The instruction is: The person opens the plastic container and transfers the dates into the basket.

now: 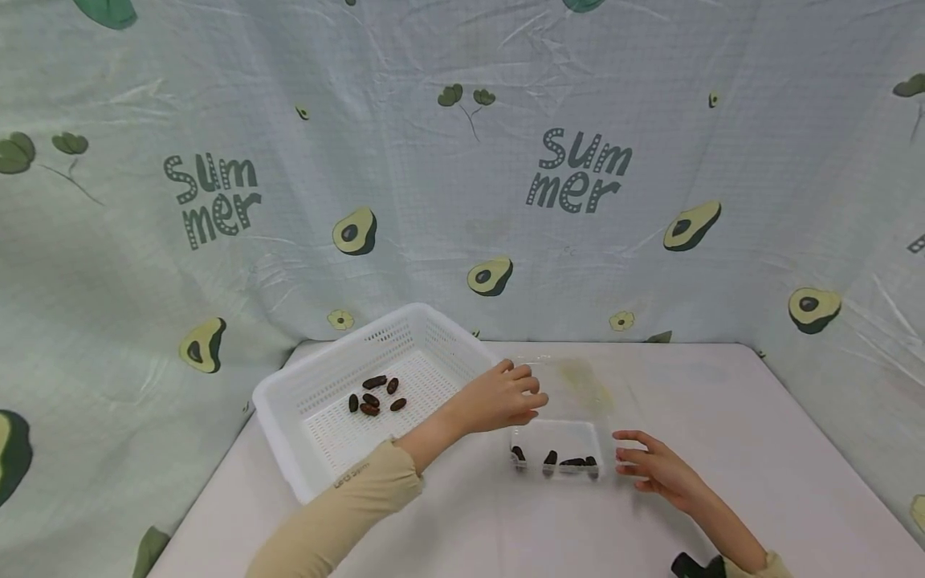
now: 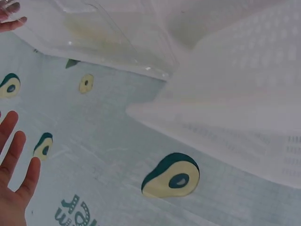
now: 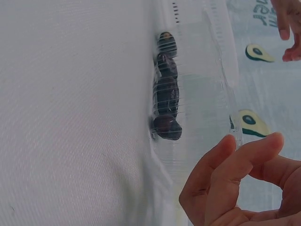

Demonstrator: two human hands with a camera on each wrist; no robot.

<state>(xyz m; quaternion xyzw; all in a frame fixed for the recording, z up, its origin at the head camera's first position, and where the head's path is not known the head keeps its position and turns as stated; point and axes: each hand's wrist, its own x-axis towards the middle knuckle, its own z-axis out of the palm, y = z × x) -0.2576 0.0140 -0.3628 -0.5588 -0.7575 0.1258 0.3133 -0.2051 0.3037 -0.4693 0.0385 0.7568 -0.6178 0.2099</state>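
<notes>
A clear plastic box (image 1: 555, 429) holds several dark dates (image 1: 573, 462) in a row along its near side. Between the white basket and that box, my left hand (image 1: 502, 395) hovers with its fingers loosely bent and nothing in them. The left wrist view shows those fingers (image 2: 29, 181) spread apart. My right hand (image 1: 661, 470) is just right of the box, fingers relaxed and apart, holding nothing. Seen from the right wrist, its fingertips overlap the box rim, and the dates (image 3: 167, 96) show through the clear wall.
At the left of the white table (image 1: 694, 401) stands a white perforated basket (image 1: 289, 413) with several brown dates (image 1: 371, 400) on its floor. Behind the box lies a clear, shiny plastic lid (image 1: 578, 377). A sheet printed with avocados (image 1: 490, 277) hangs around the table.
</notes>
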